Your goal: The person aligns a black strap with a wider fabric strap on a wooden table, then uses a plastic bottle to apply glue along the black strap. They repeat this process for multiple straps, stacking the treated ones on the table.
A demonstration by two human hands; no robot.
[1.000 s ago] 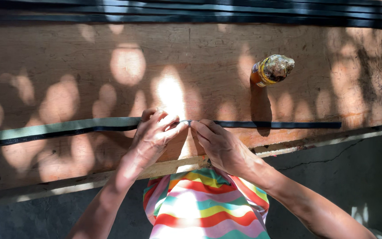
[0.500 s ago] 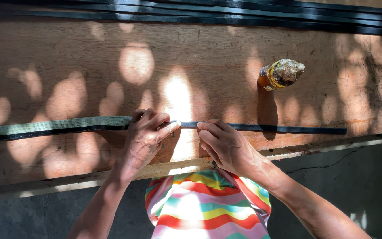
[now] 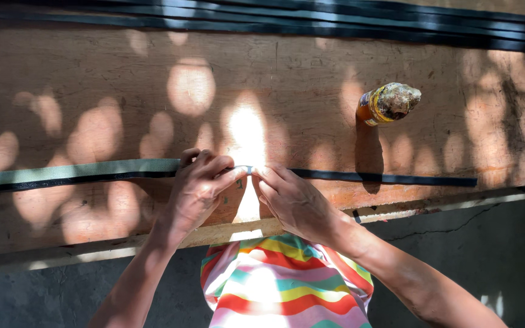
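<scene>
Since a moment ago both hands have barely shifted; I see my left hand (image 3: 199, 185) and right hand (image 3: 293, 197) pinched shut on the dark strip (image 3: 384, 178), pressing it flat along the wooden board (image 3: 92, 91). Beyond stands a bottle (image 3: 387, 103), out of the way.

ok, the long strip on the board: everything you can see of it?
The strip is long, thin and flat, lying along the wooden board near its front edge. Right of the hands it looks black; left of them a pale green layer covers it. The left hand and right hand pinch it mid-length. Its left end runs out of view.
</scene>
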